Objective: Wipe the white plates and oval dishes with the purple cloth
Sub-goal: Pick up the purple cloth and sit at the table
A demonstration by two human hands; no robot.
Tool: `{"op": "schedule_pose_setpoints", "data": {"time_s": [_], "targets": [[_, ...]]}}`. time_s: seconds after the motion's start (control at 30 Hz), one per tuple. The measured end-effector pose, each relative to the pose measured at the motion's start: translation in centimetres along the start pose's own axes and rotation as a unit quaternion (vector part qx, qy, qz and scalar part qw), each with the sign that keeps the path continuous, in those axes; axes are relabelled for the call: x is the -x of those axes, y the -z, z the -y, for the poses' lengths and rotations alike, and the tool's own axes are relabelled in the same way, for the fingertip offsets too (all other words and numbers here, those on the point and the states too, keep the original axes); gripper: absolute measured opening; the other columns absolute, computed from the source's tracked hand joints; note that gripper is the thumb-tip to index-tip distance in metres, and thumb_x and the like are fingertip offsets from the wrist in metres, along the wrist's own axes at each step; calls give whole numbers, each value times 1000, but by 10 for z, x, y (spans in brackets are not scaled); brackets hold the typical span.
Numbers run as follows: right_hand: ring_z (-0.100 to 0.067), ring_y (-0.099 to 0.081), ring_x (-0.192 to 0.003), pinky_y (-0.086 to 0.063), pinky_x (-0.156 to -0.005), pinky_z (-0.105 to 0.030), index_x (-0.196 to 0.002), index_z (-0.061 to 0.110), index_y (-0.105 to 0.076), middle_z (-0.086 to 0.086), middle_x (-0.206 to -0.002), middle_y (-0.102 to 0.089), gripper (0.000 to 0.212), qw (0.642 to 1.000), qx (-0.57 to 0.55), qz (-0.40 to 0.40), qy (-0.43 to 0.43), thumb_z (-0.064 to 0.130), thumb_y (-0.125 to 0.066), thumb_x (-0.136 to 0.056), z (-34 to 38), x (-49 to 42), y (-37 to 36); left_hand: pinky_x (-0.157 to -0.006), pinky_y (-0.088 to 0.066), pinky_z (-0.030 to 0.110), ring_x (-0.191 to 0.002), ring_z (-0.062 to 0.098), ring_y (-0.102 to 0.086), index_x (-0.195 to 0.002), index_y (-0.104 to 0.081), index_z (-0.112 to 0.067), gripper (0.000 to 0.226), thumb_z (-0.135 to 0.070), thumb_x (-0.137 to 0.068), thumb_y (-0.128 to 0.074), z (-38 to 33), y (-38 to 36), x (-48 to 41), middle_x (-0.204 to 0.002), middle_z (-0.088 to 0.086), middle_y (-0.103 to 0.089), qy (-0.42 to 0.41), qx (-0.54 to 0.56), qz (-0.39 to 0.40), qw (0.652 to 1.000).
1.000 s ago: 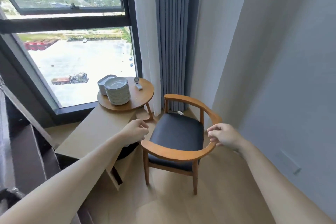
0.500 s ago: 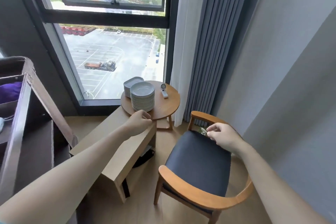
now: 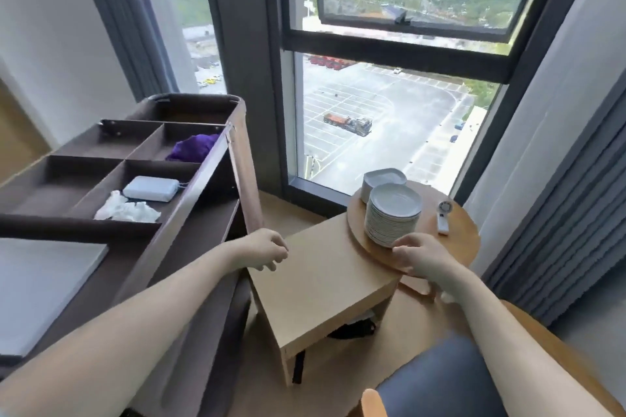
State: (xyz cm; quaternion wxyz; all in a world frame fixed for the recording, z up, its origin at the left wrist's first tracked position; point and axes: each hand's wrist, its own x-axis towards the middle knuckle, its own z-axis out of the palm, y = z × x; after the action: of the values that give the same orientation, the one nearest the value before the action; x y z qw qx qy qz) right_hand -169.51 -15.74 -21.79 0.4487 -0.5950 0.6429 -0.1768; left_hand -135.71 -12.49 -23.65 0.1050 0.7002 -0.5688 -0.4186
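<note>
Chair (image 3: 450,382): nearest, lower right; dark seat, wooden arm.
Left hand (image 3: 264,249): over the near left edge of the low wooden surface (image 3: 321,284); fingers loosely curled, holding nothing.
Right hand (image 3: 423,257): at the near rim of the round surface (image 3: 464,230), fingers half curled, nothing held; fingertips just beside the foot of the plate stack.
White plates (image 3: 393,213): tall stack on the round surface, left of centre.
Oval dishes (image 3: 382,179): shorter stack touching the plates on the far side.
Small white device (image 3: 443,222): right of the plates, lying flat.
Cart (image 3: 189,200): left, dark divided tray on top.
Purple cloth (image 3: 193,147): bunched in a far right compartment of the cart, well apart from both hands.
White box (image 3: 150,188): next compartment nearer, beside a crumpled white cloth (image 3: 127,210).
</note>
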Motion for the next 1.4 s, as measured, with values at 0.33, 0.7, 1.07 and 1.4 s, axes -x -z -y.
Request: {"op": "schedule_pose_setpoints", "data": {"time_s": [0.33,0.7,1.07,1.4], "targets": [[-20,-71,-92,-59,-79,-35,-117,13,-65,-6,-105,-69,21,964,-7,186,191,13,-62,-96,158,-97,-128,-62,-49,22,-76,11,-69,-101,-65,-18,12,-10,-96,-59,66,95,79,-99,5,-68,111,188,-316,923],[-31,-72,-96,-59,-84,-46,-107,16,-70,-8,-97,-74,19,938,69,280,190,12,-58,-92,232,-186,-262,-70,-54,26,-75,12,-67,-102,-67,-16,13,-6,-98,-59,129,184,6,-98,12,-71,92,227,-366,898],[-22,-63,-109,-51,-100,-39,-117,12,-68,-5,-116,-67,34,954,66,90,280,3,-58,-85,380,-331,-327,-73,-58,28,-82,15,-70,-102,-61,-19,18,-3,-93,-62,166,323,-164,-101,11,-71,45,262,-339,902],[-35,-14,-153,-13,-125,-49,-155,25,-37,-11,-167,-17,70,859,388,98,319,20,-59,-89,395,-358,-357,-114,-40,43,-140,25,-44,-154,-40,-19,80,-28,-84,-78,178,327,-232,-152,6,-44,71,79,-202,974]]}}
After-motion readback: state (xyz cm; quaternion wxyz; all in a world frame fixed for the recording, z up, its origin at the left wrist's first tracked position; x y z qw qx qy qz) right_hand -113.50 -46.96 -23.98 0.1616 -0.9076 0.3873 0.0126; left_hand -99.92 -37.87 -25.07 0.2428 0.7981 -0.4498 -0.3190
